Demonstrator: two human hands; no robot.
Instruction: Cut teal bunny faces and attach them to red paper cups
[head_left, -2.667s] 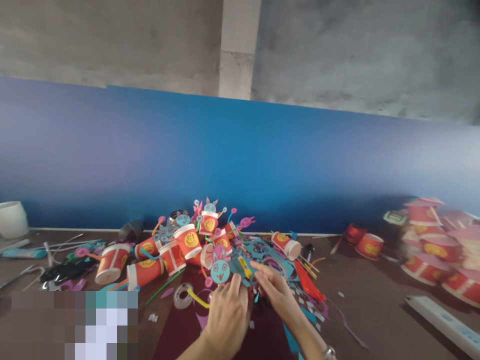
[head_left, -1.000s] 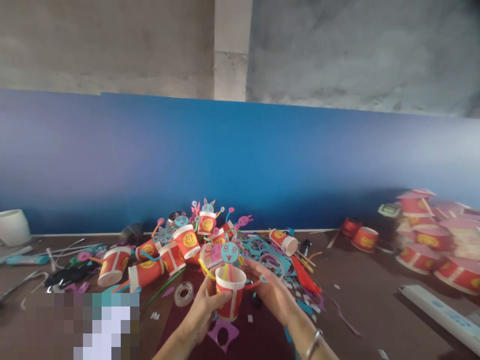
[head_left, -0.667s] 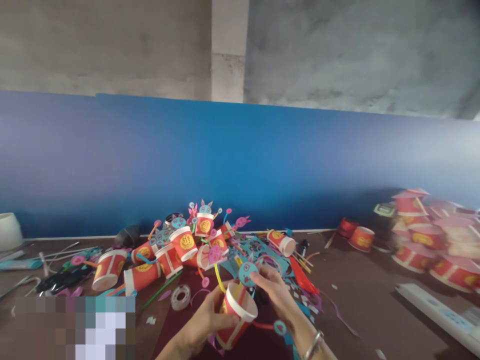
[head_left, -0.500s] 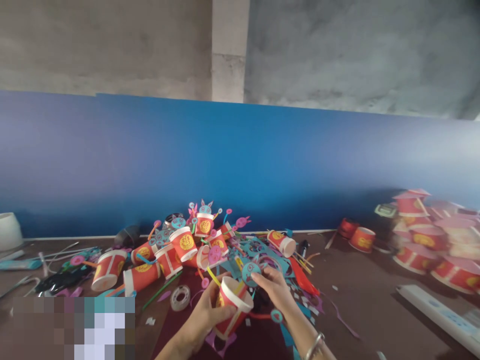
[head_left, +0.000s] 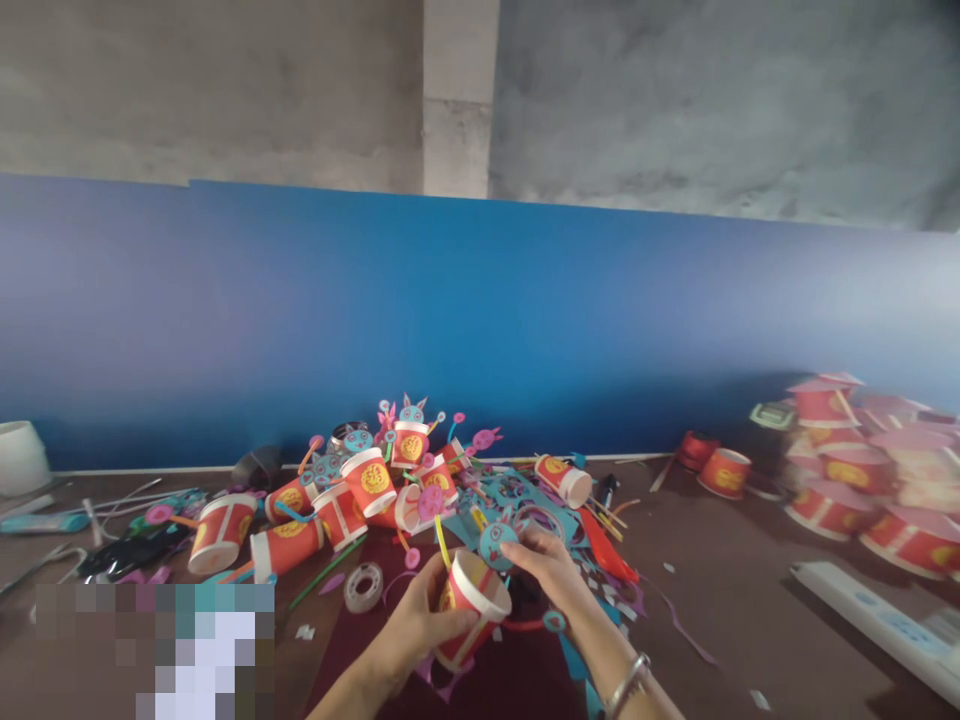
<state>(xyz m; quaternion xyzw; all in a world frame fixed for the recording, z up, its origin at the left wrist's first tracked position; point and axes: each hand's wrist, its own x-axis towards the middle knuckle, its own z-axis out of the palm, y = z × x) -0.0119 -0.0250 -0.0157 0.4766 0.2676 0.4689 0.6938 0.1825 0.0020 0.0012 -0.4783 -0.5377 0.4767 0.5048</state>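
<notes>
My left hand (head_left: 421, 612) is wrapped around a red paper cup (head_left: 484, 598) with a white rim, tilted so that its mouth faces up and toward me. A yellow straw (head_left: 442, 540) rises at the cup's left side. Just above the rim, my right hand (head_left: 549, 562) pinches a blue paper rabbit face (head_left: 496, 544) with pointed ears at its edge. To the right of the cup a red straw ends in a small blue disc (head_left: 553, 621); whether it joins the cup is unclear.
Finished-looking red cups (head_left: 369, 482) with straws and paper faces are heaped behind my hands. A tape roll (head_left: 363, 588) lies at left, blue paper scraps (head_left: 517, 495) behind. Stacked red cup pieces (head_left: 855, 465) and a white power strip (head_left: 874, 625) are at right.
The cup and the rabbit face have shifted only slightly, and the face's ears show more clearly now. Both hands keep their hold. The whole view has moved a little.
</notes>
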